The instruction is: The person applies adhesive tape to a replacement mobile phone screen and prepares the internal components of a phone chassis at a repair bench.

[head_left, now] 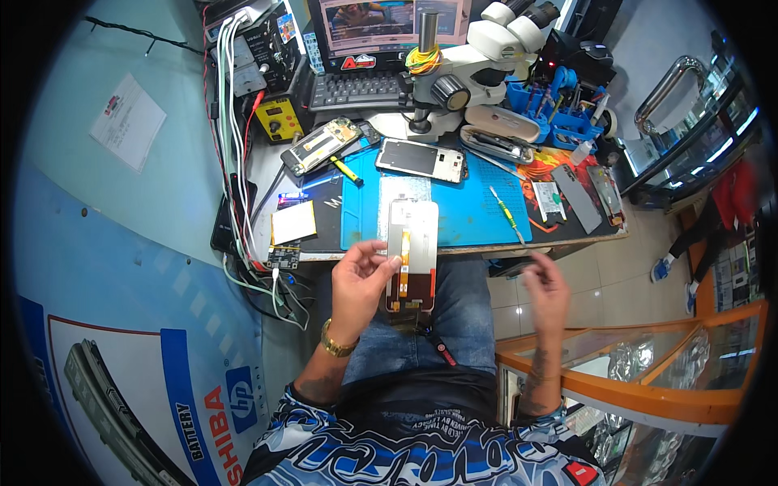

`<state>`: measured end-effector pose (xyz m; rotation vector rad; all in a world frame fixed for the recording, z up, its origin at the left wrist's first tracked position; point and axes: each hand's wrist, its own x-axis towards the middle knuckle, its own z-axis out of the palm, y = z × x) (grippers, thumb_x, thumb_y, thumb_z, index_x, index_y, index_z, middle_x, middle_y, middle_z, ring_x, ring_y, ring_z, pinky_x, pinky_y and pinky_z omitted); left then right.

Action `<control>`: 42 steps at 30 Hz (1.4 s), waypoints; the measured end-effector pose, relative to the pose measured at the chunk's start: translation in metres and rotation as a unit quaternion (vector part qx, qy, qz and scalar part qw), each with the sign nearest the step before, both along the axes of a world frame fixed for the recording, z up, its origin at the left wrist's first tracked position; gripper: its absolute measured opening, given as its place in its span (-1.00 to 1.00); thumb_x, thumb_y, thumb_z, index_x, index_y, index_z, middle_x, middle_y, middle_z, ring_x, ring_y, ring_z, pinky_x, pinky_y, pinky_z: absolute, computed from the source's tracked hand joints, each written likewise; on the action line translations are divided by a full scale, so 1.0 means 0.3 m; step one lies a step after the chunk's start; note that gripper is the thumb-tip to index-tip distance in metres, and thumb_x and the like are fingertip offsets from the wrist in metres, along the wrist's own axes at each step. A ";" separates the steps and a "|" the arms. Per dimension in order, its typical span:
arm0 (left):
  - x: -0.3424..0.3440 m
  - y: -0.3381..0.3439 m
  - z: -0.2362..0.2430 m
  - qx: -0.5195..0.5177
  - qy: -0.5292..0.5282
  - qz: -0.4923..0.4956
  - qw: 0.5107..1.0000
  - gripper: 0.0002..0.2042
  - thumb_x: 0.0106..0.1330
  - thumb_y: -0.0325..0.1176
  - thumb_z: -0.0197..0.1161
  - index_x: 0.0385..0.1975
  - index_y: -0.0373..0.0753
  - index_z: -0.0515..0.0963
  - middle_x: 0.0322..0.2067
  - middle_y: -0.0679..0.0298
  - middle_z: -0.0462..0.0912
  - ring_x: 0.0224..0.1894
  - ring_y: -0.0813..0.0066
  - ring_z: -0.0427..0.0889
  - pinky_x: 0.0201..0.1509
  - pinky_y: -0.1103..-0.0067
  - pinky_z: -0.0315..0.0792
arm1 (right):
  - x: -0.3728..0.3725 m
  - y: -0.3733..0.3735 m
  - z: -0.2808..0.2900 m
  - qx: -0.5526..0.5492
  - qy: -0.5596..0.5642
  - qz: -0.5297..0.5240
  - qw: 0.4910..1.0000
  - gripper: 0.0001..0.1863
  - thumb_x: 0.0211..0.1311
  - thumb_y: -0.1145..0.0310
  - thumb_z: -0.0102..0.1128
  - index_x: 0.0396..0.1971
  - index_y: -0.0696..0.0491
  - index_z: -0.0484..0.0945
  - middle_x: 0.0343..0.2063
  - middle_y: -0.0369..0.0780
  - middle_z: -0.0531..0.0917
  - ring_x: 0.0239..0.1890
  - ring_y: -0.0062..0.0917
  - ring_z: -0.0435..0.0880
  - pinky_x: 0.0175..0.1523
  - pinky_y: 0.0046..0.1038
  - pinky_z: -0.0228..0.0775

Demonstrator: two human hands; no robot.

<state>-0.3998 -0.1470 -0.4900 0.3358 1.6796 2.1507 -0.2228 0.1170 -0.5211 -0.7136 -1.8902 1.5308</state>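
My left hand is closed on a phone screen panel, pinching its left edge between thumb and fingers. The panel stands lengthwise over my lap and the table's front edge. Its grey back faces up, with an orange-yellow flex cable strip along it and a dark lower part. Off to the right, my right hand hangs in the air beyond the table edge. It is somewhat blurred, its fingers loosely bent and apart, and I see nothing in it. Beyond the panel, a phone frame lies on the blue mat.
A green-yellow pry tool lies on the mat's right side. Behind stand a microscope and a laptop. An opened phone and a white pad are at left. A glass display case stands close at right; another person is beyond.
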 end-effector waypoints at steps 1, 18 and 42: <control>-0.020 0.016 -0.015 -0.010 0.025 0.003 1.000 -0.73 0.33 -0.56 0.34 -0.02 -0.39 0.49 -0.36 0.28 0.70 -0.31 0.69 0.65 -0.23 0.72 0.51 | -0.038 -0.057 0.019 0.024 -0.011 0.053 0.998 -0.58 0.26 0.58 0.26 0.14 0.13 0.59 -0.25 -0.29 0.67 -0.21 -0.66 0.62 -0.07 -0.57 0.49; -0.052 0.032 0.021 -0.391 0.414 0.064 0.819 -0.57 0.10 -0.13 0.54 -0.17 -0.33 0.66 -0.14 0.10 0.64 -0.10 0.10 0.58 -0.01 0.30 0.49 | -0.407 -0.213 0.052 0.369 -0.026 0.222 0.902 -0.59 0.17 0.34 0.38 0.05 0.04 0.64 0.09 -0.19 0.64 0.12 -0.28 0.55 0.16 -0.25 0.31; 0.009 -0.035 -0.122 -0.240 0.506 0.046 0.827 -0.76 -0.04 -0.70 0.37 -0.38 -0.25 0.58 0.06 0.09 0.63 0.22 -0.02 0.55 0.25 0.23 0.47 | -0.453 -0.197 0.118 0.398 -0.045 0.318 0.859 -0.33 0.11 0.45 0.35 0.30 -0.03 0.45 -0.06 -0.12 0.62 -0.04 -0.21 0.55 0.12 -0.21 0.34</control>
